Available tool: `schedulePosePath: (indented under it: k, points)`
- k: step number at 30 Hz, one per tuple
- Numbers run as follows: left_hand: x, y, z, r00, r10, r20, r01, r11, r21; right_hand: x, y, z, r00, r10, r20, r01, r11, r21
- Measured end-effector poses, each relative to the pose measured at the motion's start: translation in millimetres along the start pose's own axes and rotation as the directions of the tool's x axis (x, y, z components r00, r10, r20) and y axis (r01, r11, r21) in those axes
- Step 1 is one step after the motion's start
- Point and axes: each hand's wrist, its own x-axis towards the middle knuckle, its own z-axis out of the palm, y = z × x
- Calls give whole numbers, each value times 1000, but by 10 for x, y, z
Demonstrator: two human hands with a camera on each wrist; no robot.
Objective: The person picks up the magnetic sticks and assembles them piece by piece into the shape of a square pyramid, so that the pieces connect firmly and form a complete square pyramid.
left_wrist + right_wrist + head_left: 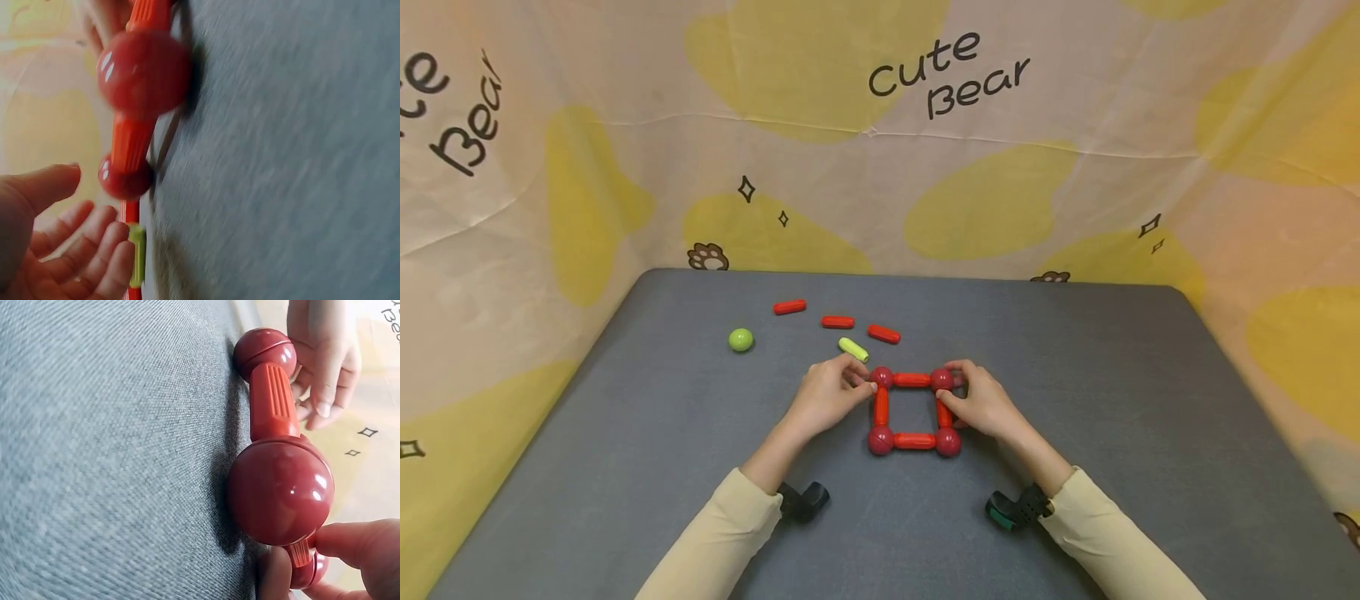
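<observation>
A square of red rods, with a dark red ball at each corner, lies on the grey table; its near rod faces me. My right hand pinches the square's right rod between thumb and fingers, just below the far right ball. Beside the far left ball is my left hand, its thumb and fingers loosely bent and spread apart. In the left wrist view a gap shows between the left thumb and fingers, with nothing held there. The near left ball looms large in that view.
Behind the square lie a yellow-green rod and three loose red rods, the leftmost farthest back. A green ball sits to their left. Printed cloth hangs around the grey table at the back and sides.
</observation>
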Motion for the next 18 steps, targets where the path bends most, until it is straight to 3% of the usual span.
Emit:
schedulePosePath:
  k: [6,12,18]
  points:
    - [166,-113,-129,994,58,-92,-63,997,-47,-8,13,7,1000,1,20,-2,999,45]
    - [308,-259,-172,986,84,-145,-97,992,-82,-2,28,14,1000,-4,21,2,999,55]
    - [399,-355,-168,979,114,-169,-119,993,-22,-5,29,12,1000,2,19,-3,999,53]
